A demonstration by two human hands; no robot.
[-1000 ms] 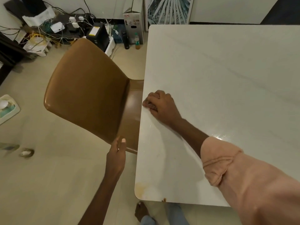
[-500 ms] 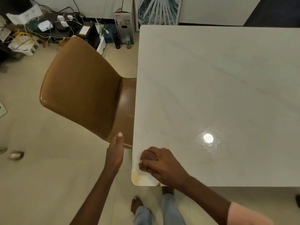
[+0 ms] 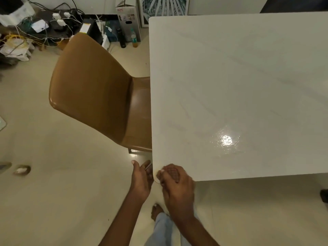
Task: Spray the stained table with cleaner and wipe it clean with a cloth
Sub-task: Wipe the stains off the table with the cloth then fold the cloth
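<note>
The big white worktop [image 3: 239,86] fills the room's right side, and the brown chair [image 3: 92,89] sits far past the left hand [image 3: 142,180]. The right hand [image 3: 174,183] is clenched on something brown (likely the cloth; I cannot tell) at the near corner, over the yellow stain [image 3: 157,177]. It could slip off the edge. The left grip hangs loose just beside it. Half a second ago that hand was up by the chair.
</note>
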